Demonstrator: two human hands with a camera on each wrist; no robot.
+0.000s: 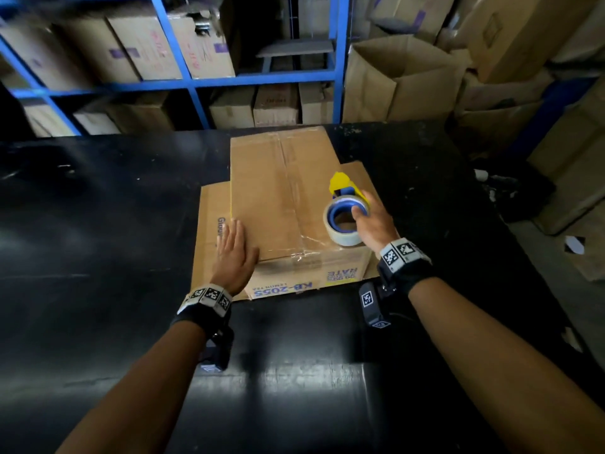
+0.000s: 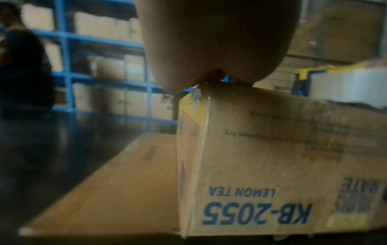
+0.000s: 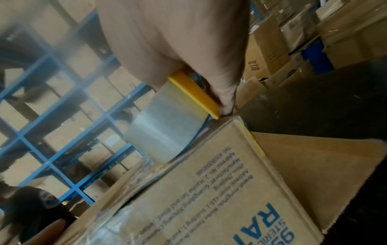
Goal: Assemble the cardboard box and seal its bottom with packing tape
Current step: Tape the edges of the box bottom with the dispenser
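A brown cardboard box (image 1: 281,198) printed "KB-2055" stands bottom-up on the black table (image 1: 98,198), its bottom flaps folded shut with clear tape along the centre seam. My left hand (image 1: 234,249) lies flat, fingers straight, on the box's near left corner; the same box (image 2: 272,157) fills the left wrist view. My right hand (image 1: 370,221) grips a yellow and blue tape dispenser (image 1: 345,209) with a clear tape roll, resting on the box's near right top. The right wrist view shows the dispenser (image 3: 178,112) in my fingers on the box (image 3: 209,190).
The box's open flaps (image 1: 209,231) spread out flat on the table on both sides. Blue shelving (image 1: 196,83) with cartons stands behind the table. Open and stacked cartons (image 1: 402,80) crowd the right. A person (image 2: 25,69) in dark clothes stands at far left.
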